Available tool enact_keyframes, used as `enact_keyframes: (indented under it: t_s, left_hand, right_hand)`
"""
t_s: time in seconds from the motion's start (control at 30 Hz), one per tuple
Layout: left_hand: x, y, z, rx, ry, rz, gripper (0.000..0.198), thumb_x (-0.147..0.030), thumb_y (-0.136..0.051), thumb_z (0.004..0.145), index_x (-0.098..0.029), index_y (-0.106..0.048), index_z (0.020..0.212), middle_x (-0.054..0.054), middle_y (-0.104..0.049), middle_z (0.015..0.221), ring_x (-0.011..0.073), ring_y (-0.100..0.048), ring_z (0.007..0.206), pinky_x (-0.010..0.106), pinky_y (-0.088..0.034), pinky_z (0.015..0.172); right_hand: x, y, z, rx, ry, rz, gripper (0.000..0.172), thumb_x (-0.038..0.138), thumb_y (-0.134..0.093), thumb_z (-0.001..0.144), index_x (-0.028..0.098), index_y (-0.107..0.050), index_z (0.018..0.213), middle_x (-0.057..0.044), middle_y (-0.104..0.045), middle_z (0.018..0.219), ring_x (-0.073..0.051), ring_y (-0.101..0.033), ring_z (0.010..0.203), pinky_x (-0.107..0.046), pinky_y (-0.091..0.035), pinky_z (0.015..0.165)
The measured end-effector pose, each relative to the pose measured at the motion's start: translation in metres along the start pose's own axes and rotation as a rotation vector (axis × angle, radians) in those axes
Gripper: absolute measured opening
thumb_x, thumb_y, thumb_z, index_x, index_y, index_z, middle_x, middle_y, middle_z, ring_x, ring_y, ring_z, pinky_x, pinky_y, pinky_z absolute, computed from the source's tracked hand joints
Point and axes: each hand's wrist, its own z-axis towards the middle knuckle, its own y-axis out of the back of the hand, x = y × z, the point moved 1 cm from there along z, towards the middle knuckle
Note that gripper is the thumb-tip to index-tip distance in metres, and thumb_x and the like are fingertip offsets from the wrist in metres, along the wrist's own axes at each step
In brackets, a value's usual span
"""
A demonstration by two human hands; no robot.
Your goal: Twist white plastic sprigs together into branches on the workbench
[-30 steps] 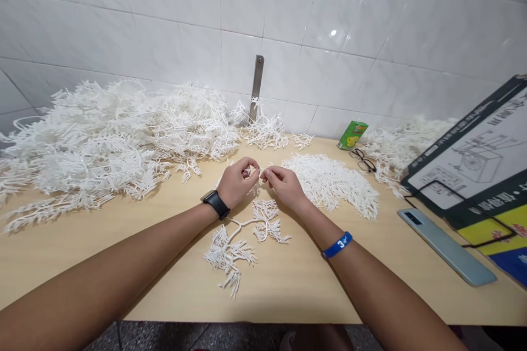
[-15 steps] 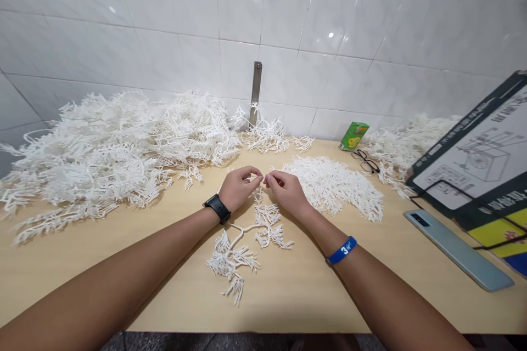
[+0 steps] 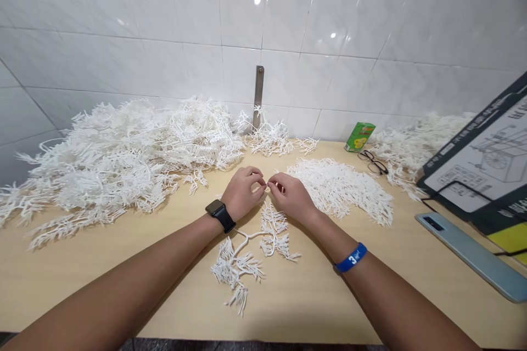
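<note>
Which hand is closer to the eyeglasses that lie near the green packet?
Right. The right hand lies to the left of the eyeglasses, across a flat white pile. The left hand is even farther left, fingertips meeting the right hand's on a white plastic branch.

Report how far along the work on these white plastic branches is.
Looks done: a flat heap of loose sprigs lies at centre right. In hand: left hand and right hand pinch the tip of one branch. Left: the big tangled pile at left, seemingly untouched.
</note>
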Motion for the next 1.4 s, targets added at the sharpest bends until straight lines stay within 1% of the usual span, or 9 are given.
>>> enact_keyframes:
  t_s: [0.17,0.33,0.53,0.73,0.9,1.07,1.2,1.3,1.4]
  left_hand:
    - [-0.002,0.0,-0.002,0.085,0.108,-0.151,0.012,-0.026,-0.05,0.084,-0.019,-0.06,0.085,0.004,-0.068,0.084,0.0178,-0.061,0.079,0.03,-0.045,0.076]
    - [-0.002,-0.002,-0.001,0.061,0.157,-0.22,0.014,-0.027,-0.048,0.083,-0.018,-0.058,0.085,-0.001,-0.059,0.068,0.0123,-0.05,0.061,0.024,-0.037,0.06]
    - [-0.002,-0.003,0.0,0.023,0.222,-0.238,0.017,-0.029,-0.049,0.082,-0.018,-0.062,0.081,-0.004,-0.05,0.059,0.011,-0.044,0.057,0.024,-0.035,0.059]
    - [-0.003,-0.002,0.003,0.015,0.293,-0.285,0.019,-0.03,-0.056,0.077,-0.017,-0.07,0.08,0.001,-0.065,0.066,0.0142,-0.054,0.062,0.025,-0.04,0.062]
    - [0.003,-0.004,0.006,0.003,0.333,-0.356,0.022,-0.034,-0.06,0.077,-0.017,-0.074,0.082,0.004,-0.071,0.075,0.017,-0.06,0.07,0.026,-0.045,0.065]
    - [0.007,-0.003,0.007,0.043,0.331,-0.404,0.025,-0.037,-0.062,0.077,-0.017,-0.074,0.084,0.005,-0.072,0.08,0.0168,-0.06,0.071,0.027,-0.045,0.066]
    - [0.011,0.003,0.007,-0.045,0.348,-0.408,0.026,-0.038,-0.061,0.079,-0.016,-0.073,0.086,0.006,-0.073,0.087,0.017,-0.061,0.075,0.028,-0.046,0.072]
    - [0.012,0.007,0.006,-0.106,0.353,-0.445,0.029,-0.038,-0.057,0.083,-0.016,-0.073,0.092,0.006,-0.071,0.09,0.0162,-0.06,0.077,0.028,-0.046,0.073]
    - [0.013,0.008,0.007,-0.112,0.413,-0.575,0.035,-0.041,-0.053,0.086,-0.013,-0.071,0.098,0.004,-0.065,0.072,0.0124,-0.054,0.061,0.026,-0.043,0.061]
  right_hand:
    - [0.001,0.002,0.001,-0.004,-0.014,0.011,0.021,0.024,-0.046,0.091,0.02,-0.061,0.077,-0.002,-0.063,0.076,-0.015,-0.054,0.069,-0.027,-0.036,0.063]
    - [0.001,0.001,0.0,0.022,-0.017,0.047,0.024,0.026,-0.046,0.09,0.019,-0.059,0.071,-0.001,-0.06,0.069,-0.014,-0.051,0.065,-0.026,-0.034,0.061]
    - [0.001,-0.001,0.0,0.037,-0.045,0.089,0.027,0.028,-0.044,0.09,0.018,-0.058,0.069,-0.001,-0.059,0.066,-0.014,-0.05,0.062,-0.026,-0.033,0.059]
    - [0.001,0.001,0.0,0.045,-0.033,0.06,0.027,0.028,-0.045,0.089,0.018,-0.059,0.068,-0.001,-0.06,0.065,-0.014,-0.05,0.062,-0.026,-0.033,0.059]
    - [0.002,0.001,0.0,0.019,-0.019,0.026,0.025,0.026,-0.045,0.089,0.019,-0.063,0.073,-0.002,-0.063,0.069,-0.015,-0.052,0.064,-0.027,-0.035,0.062]
    - [-0.004,0.011,0.005,-0.057,-0.016,-0.141,0.025,0.023,-0.046,0.086,0.019,-0.061,0.067,-0.002,-0.061,0.065,-0.015,-0.049,0.06,-0.029,-0.033,0.063]
    - [-0.028,0.036,0.01,-0.242,-0.198,-0.3,0.024,0.023,-0.046,0.085,0.02,-0.059,0.065,-0.002,-0.059,0.062,-0.016,-0.047,0.058,-0.031,-0.031,0.064]
    - [-0.046,0.048,0.01,-0.291,-0.251,-0.449,0.025,0.024,-0.046,0.088,0.019,-0.065,0.074,-0.008,-0.065,0.074,-0.02,-0.053,0.07,-0.035,-0.031,0.072]
    - [-0.054,0.044,0.007,-0.226,-0.277,-0.543,0.027,0.01,-0.044,0.085,0.017,-0.07,0.085,-0.013,-0.069,0.092,-0.027,-0.056,0.089,-0.04,-0.031,0.08]
